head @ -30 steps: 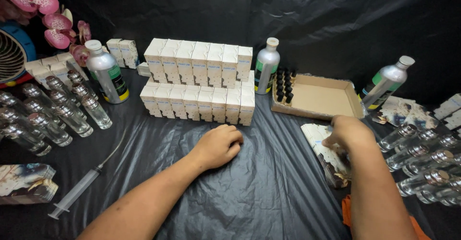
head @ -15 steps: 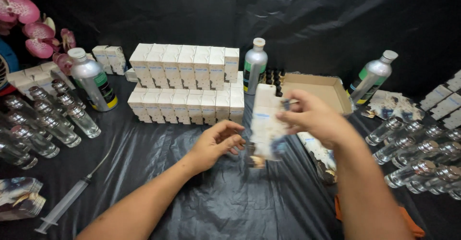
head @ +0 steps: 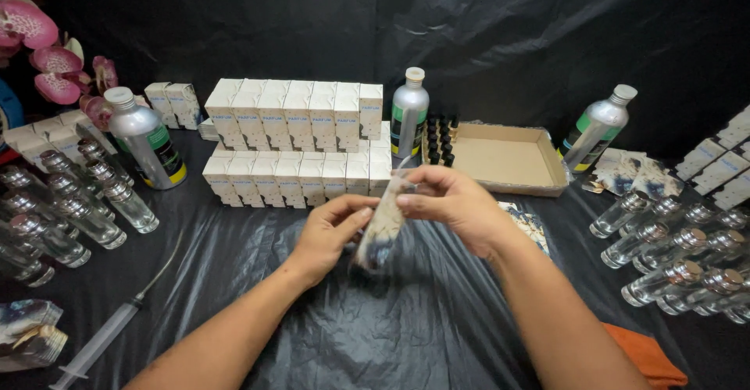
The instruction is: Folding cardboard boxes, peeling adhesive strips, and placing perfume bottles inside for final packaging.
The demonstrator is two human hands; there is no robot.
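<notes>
Flat mottled carton (head: 380,226), blurred, pinched by both hands

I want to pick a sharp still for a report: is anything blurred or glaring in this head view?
Head view: the flat printed carton held between left hand and right hand is smeared by motion blur; the stacked white boxes are sharp; bright glints sit on the black plastic sheet and metal bottles.

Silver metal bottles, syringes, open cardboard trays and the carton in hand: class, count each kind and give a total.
Silver metal bottles: 3
Syringe: 1
Open cardboard tray: 1
Printed carton, held by left hand and right hand: 1
Total: 6
</notes>
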